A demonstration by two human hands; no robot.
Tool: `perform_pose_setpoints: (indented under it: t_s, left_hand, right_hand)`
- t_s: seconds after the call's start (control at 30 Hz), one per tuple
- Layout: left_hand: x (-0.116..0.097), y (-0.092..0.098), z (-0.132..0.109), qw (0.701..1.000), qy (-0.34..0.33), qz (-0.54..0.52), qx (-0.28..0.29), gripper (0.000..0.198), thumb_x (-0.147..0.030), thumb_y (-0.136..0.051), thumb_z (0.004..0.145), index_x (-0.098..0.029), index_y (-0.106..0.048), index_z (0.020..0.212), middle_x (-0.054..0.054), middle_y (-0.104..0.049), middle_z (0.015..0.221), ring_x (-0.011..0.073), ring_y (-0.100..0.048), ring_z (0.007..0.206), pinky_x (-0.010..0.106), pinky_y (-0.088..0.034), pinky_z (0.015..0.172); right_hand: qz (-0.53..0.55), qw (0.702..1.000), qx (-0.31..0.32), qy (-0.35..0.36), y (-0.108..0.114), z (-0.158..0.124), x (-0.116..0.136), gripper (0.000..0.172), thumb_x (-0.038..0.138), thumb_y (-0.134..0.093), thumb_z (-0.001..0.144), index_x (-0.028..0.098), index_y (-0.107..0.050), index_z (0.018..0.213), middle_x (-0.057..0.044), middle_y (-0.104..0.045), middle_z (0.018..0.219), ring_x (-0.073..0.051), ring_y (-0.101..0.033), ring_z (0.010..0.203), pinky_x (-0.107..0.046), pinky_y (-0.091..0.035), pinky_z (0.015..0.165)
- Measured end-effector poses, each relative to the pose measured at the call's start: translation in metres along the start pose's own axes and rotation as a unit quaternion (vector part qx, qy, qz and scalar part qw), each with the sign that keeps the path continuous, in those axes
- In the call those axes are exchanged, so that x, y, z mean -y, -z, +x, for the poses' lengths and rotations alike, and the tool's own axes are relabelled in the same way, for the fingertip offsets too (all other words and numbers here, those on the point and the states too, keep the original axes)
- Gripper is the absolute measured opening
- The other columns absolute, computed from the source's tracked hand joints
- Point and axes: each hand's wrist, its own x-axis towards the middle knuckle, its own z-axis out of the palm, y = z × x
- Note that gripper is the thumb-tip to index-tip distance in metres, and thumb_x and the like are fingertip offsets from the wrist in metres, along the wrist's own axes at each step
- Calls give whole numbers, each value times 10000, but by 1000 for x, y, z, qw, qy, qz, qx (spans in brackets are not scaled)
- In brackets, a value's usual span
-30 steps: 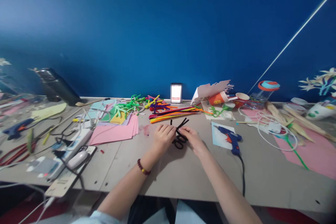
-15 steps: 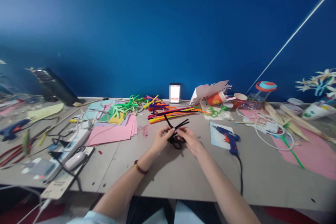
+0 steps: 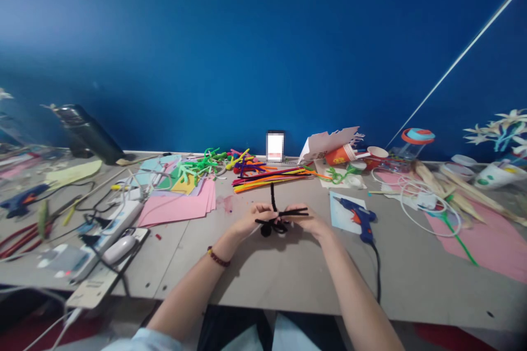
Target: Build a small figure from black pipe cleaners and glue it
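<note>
Black pipe cleaner (image 3: 272,197), seemingly pinched, both hands (image 3: 252,218) (image 3: 303,221)

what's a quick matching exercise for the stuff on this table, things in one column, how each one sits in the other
Things:
1. black pipe cleaner
2. blue hot glue gun
3. pink paper sheets
4. orange paper cup

States:
A. lying on a pale blue card
B. tipped on its side
C. held between the left hand and right hand
D. stacked flat

Pairs: 1-C, 2-A, 3-D, 4-B
</note>
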Motion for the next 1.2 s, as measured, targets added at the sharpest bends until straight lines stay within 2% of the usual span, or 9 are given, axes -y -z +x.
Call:
perform_pose_setpoints:
  t_s: [0.23, 0.43, 0.6, 0.67, 0.73, 0.87, 1.0, 1.1, 1.2]
  left_hand:
    - [-1, 8, -1, 993, 68, 59, 72, 257, -362, -741, 607, -132, -632, 568, 40, -645, 595, 128, -548, 556, 236, -369, 562]
    - [3, 10, 0, 989, 102, 86, 68, 189, -316, -687, 604, -138, -656, 551, 32, -594, 523, 114, -467, 486, 249, -306, 511]
    - [12, 10, 3, 983, 113, 128, 74, 173, -300, -663, 612, -144, -646, 537, 17, -575, 508, 102, -431, 464, 250, -279, 495]
    - [14, 8, 4, 982, 119, 134, 53, 169, -288, -653, 610, -141, -637, 528, 17, -567, 504, 97, -417, 455, 247, -264, 480]
    - [15, 6, 5, 985, 120, 125, 10, 168, -275, -640, 608, -137, -619, 514, 16, -551, 496, 89, -388, 440, 246, -235, 462]
    - [12, 5, 7, 989, 75, 79, -102, 182, -256, -634, 612, -153, -551, 487, -10, -480, 465, 78, -336, 435, 246, -199, 453]
    - [14, 7, 11, 985, 37, 5, -170, 236, -233, -620, 628, -175, -465, 461, -28, -427, 445, 81, -324, 441, 254, -225, 464]
    - [18, 10, 15, 976, 42, -43, -211, 172, -225, -610, 641, -167, -511, 513, -14, -485, 495, 97, -403, 471, 257, -279, 485]
    - [21, 12, 19, 964, 73, -122, -226, 112, -211, -611, 643, -159, -549, 565, 0, -542, 554, 109, -477, 517, 252, -339, 516]
  right_hand:
    - [-29, 999, -7, -33, 8, 4, -4, 270, 406, -772, 570, 146, -712, 609, 14, -584, 505, -101, -456, 481, -232, -291, 495]
    - [-132, 988, -58, 55, 5, 1, 0, 275, 442, -756, 604, 168, -731, 619, -16, -640, 594, -133, -502, 555, -241, -333, 516]
    - [-163, 985, -32, 43, 5, 1, -4, 242, 412, -704, 675, 173, -740, 673, -2, -635, 584, -130, -493, 546, -237, -335, 511]
    - [-193, 979, -41, 56, 2, 1, -4, 222, 392, -683, 708, 179, -728, 668, 0, -630, 588, -130, -488, 541, -243, -336, 512]
    - [-233, 963, -77, 113, -2, 2, -3, 197, 362, -663, 746, 189, -711, 664, -15, -645, 640, -145, -510, 584, -260, -366, 550]
    - [-300, 900, -167, 270, -16, 2, -1, 187, 299, -584, 841, 208, -681, 709, -58, -649, 719, -202, -548, 748, -316, -422, 701]
    - [-347, 852, -194, 340, -27, 1, -2, 191, 250, -515, 879, 215, -687, 803, -76, -655, 773, -218, -542, 805, -353, -433, 776]
    - [-356, 845, -191, 350, -29, 1, -3, 200, 222, -504, 874, 221, -701, 835, -72, -662, 776, -216, -545, 809, -355, -443, 777]
    - [-352, 852, -167, 350, -28, 2, -5, 219, 224, -493, 886, 226, -711, 859, -66, -672, 776, -206, -553, 784, -346, -448, 757]
